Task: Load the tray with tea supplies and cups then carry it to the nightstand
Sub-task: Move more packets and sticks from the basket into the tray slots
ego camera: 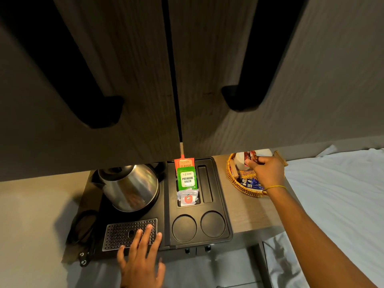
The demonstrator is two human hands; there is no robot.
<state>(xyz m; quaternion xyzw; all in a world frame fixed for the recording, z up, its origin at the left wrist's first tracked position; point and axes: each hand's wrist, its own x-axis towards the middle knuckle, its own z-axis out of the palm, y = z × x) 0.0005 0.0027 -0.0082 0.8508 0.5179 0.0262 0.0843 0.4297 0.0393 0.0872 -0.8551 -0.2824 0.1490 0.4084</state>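
Note:
A black tray lies on the counter with a steel kettle on its left half. A slot in the tray holds an orange tea sachet, a green tea sachet and a white sachet. Two round cup recesses at the tray's front hold nothing. My left hand rests flat on the perforated drip grille, fingers apart. My right hand reaches into a wicker basket and pinches red sachets. White cups stand in the basket behind them.
Dark wood cupboard doors with black handles hang low over the counter and hide its back. A black power cord lies left of the tray. Blue sachets lie in the basket. A bed with a white sheet is at the right.

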